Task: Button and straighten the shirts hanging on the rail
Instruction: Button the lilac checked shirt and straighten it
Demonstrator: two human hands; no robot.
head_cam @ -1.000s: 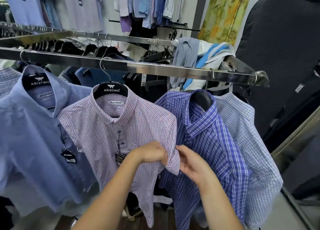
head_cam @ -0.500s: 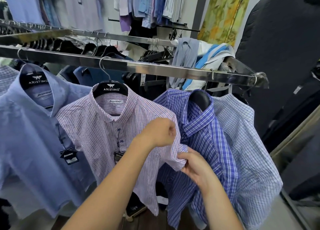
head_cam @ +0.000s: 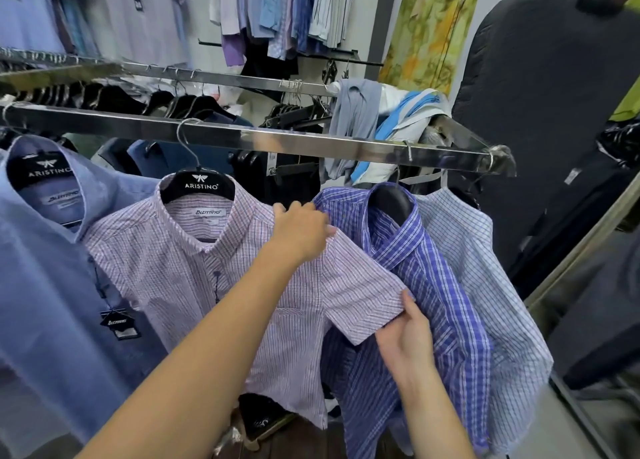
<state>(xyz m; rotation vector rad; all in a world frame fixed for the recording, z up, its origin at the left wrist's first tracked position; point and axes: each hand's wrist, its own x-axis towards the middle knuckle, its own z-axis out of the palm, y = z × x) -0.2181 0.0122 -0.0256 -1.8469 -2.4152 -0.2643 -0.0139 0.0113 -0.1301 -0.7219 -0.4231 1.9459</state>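
The pink checked shirt point(head_cam: 194, 278) hangs on a black hanger point(head_cam: 201, 185) from the near steel rail point(head_cam: 311, 143), in the middle of the scene. Its front is closed and its collar faces the camera. The left hand point(head_cam: 301, 233) lies on the right shoulder of this shirt, with the fingers bent over the top of the shoulder and gripping the cloth. The right hand point(head_cam: 405, 341) holds the short sleeve point(head_cam: 363, 299) by its hem, with the thumb on top and the other fingers under the cloth, and the sleeve is stretched out to the right.

Just to the right hangs a blue plaid shirt point(head_cam: 433, 285), partly under the sleeve, and next to it a pale checked shirt point(head_cam: 491, 285). On the left hangs a plain blue shirt point(head_cam: 45, 285) with a dark tag point(head_cam: 119, 323). Farther away, a second rail point(head_cam: 225, 77) carries more clothes.
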